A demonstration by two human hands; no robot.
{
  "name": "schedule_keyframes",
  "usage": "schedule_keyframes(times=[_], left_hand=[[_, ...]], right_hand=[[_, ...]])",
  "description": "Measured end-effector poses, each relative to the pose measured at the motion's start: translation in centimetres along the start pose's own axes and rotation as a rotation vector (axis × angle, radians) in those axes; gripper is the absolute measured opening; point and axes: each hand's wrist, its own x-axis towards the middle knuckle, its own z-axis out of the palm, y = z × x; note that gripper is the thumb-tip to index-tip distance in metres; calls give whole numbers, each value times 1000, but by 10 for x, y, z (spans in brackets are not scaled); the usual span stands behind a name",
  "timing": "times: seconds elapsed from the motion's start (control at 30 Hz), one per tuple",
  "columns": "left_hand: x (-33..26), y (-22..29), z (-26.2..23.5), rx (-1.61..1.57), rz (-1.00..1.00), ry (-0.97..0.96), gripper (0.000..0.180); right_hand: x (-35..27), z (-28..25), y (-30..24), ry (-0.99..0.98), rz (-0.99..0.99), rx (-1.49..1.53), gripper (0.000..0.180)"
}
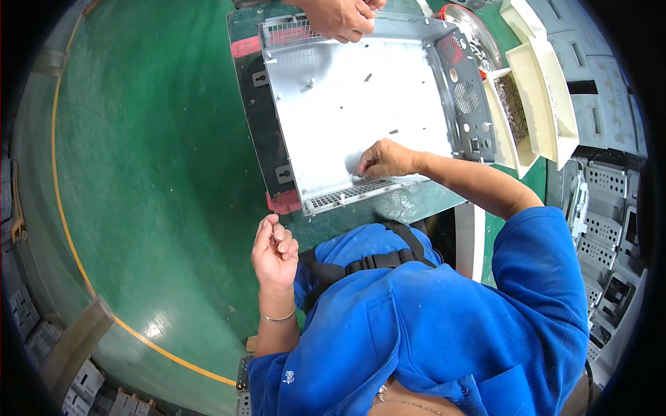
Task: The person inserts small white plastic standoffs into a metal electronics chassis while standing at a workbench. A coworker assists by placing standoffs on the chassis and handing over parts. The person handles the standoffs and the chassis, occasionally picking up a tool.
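Observation:
A shallow sheet-metal case [361,111] lies before me with its bright inner face up and mesh vents along its sides. Over its near edge, my right hand [390,158] is closed in a pinch, fingertips down at the floor of the case beside the near mesh strip [354,193]. What they pinch is too small to name. My left hand [275,253] is off the near left corner, palm up, its fingers curled in; anything inside them is hidden. Several small studs or pins, among them a pale standoff [311,84], stand or lie inside the case.
Another person's hand [343,17] is at the case's far edge. Cream bins [544,104] with small parts stand to the right, near a round red-rimmed bowl [479,35]. Pink tape [284,202] marks the case's corners. Perforated metal panels [602,236] are stacked at far right.

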Motion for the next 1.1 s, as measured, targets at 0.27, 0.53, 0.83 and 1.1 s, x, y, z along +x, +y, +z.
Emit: schedule_keyframes(times=[0.27,0.53,0.83,1.1], left_hand=[[2,2,0,-25,-4,-11,22],[2,2,3,33,8,41,20],[0,1,13,37,4,-24,25],[-5,-1,25,135,55,-48,27]], right_hand=[[2,2,1,-17,-83,-161,13],[6,5,-9,-55,-231,-558,13],[11,9,-7,-161,-154,-785,22],[9,7,-6,-27,-245,-780,21]])
